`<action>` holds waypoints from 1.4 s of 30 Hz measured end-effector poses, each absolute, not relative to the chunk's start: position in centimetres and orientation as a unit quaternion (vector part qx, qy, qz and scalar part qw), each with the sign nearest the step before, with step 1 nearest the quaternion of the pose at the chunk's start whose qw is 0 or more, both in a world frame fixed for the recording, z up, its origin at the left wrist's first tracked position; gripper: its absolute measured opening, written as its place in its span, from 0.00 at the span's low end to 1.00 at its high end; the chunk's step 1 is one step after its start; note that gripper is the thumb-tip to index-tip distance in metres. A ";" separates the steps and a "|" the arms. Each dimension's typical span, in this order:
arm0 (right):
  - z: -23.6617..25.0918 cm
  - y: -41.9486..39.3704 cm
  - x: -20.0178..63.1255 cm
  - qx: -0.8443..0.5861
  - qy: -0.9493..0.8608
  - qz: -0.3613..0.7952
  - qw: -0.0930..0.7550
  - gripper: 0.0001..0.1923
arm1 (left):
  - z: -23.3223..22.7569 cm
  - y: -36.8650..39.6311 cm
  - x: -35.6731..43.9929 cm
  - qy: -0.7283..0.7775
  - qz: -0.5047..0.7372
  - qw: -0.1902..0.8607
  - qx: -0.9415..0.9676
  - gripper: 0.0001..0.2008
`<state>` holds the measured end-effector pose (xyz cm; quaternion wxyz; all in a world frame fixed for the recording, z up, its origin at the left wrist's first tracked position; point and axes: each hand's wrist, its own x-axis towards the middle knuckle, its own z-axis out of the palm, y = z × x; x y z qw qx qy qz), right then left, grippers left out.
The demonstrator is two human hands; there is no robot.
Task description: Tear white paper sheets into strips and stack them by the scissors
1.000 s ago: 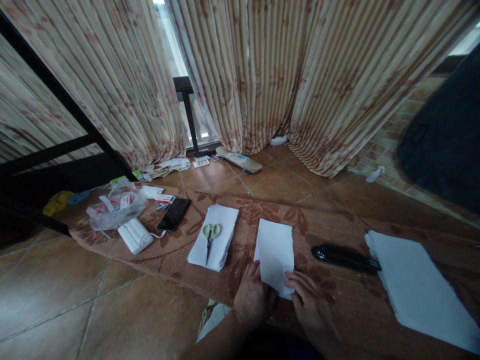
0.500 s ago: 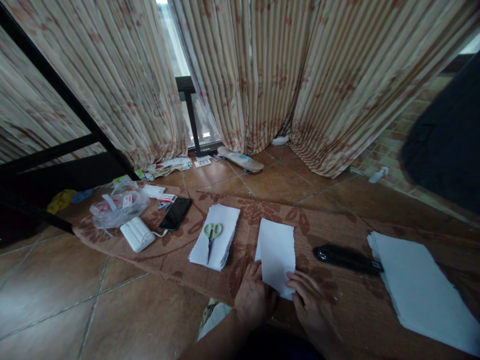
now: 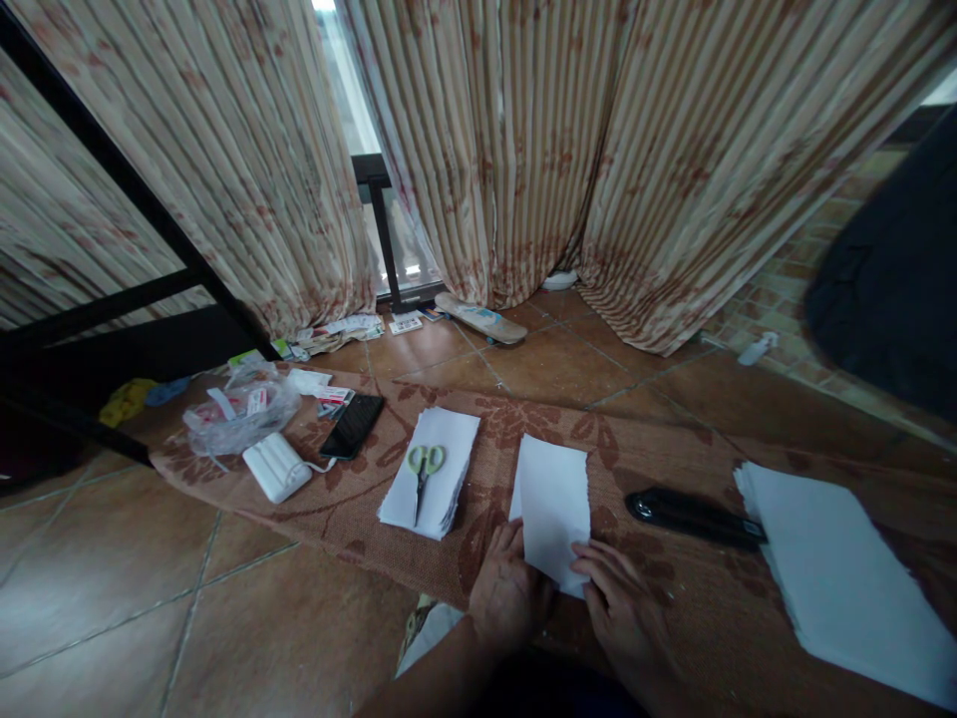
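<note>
In front of me a white sheet of paper [image 3: 557, 509] lies on the brown cloth, with a second paper layer peeking out at its left and lower edges. My left hand [image 3: 509, 590] is closed at the lower left edge, its fingers curled and partly hidden by the paper. At the lower right edge, my right hand [image 3: 620, 598] grips the paper with bent fingers on top; its thumb is near the bottom corner. To the left, scissors [image 3: 423, 471] with green handles rest on a stack of narrow white papers [image 3: 450, 499].
A long black tool [image 3: 692, 517] touches a larger paper stack [image 3: 844, 578] at right. On the patterned cloth [image 3: 351, 519] at left are a phone [image 3: 353, 427], a cabled white power bank [image 3: 276, 469] and a plastic bag [image 3: 239, 409]. Beyond sits a skateboard [image 3: 479, 319] by the curtains.
Both hands and the paper keep practically the same position. The whole view has shifted very slightly.
</note>
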<state>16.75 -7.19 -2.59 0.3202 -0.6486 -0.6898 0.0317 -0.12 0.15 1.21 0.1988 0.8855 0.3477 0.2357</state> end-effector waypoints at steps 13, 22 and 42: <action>-2.8 -7.3 16.7 -0.649 -0.690 0.025 0.318 0.13 | 1.0 0.3 -0.1 0.338 0.236 0.187 0.891 0.06; -2.7 -7.3 16.7 -0.650 -0.687 0.028 0.323 0.13 | 1.0 0.2 -0.1 0.333 0.253 0.178 0.891 0.06; -2.5 -7.4 16.7 -0.646 -0.697 0.010 0.312 0.18 | 0.2 0.3 -0.5 0.331 0.276 0.205 0.879 0.20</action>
